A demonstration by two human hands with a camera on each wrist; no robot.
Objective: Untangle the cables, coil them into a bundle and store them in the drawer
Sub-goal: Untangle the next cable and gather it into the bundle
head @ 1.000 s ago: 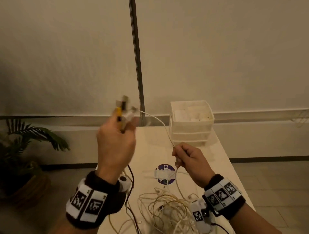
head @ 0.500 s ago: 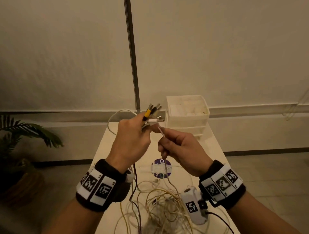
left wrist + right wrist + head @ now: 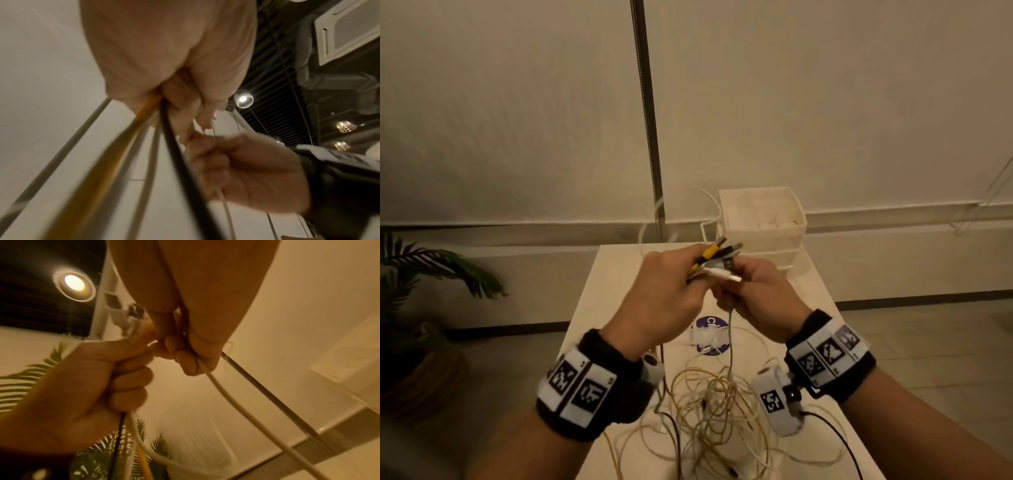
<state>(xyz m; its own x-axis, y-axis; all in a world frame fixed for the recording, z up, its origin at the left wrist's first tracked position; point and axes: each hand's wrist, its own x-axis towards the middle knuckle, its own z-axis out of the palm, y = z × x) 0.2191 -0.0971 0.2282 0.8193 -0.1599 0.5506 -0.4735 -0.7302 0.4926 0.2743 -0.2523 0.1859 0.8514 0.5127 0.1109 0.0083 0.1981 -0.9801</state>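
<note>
My left hand (image 3: pixel 671 291) is raised above the table and grips a bunch of cable ends (image 3: pixel 717 258), with yellow, white and metal plugs sticking out past its fingers. My right hand (image 3: pixel 756 291) is pressed against it and pinches a white cable (image 3: pixel 730 329) that hangs down to the tangled heap of cables (image 3: pixel 717 407) on the table. In the left wrist view yellow, white and black cables (image 3: pixel 131 162) run down from the left fist. In the right wrist view the white cable (image 3: pixel 226 394) leaves the right hand's curled fingers. A white drawer unit (image 3: pixel 762 219) stands at the table's far end.
The pale table (image 3: pixel 613 274) is narrow, with floor on both sides. A round purple sticker with a white lump (image 3: pixel 710 334) lies mid-table. A potted plant (image 3: pixel 421 274) stands to the left. A metal pole (image 3: pixel 647 116) runs up the wall behind.
My two hands have come together above the table. The right hand has slid up the white cable to the plugs held in the left hand, and a white cable loop now swings behind.
</note>
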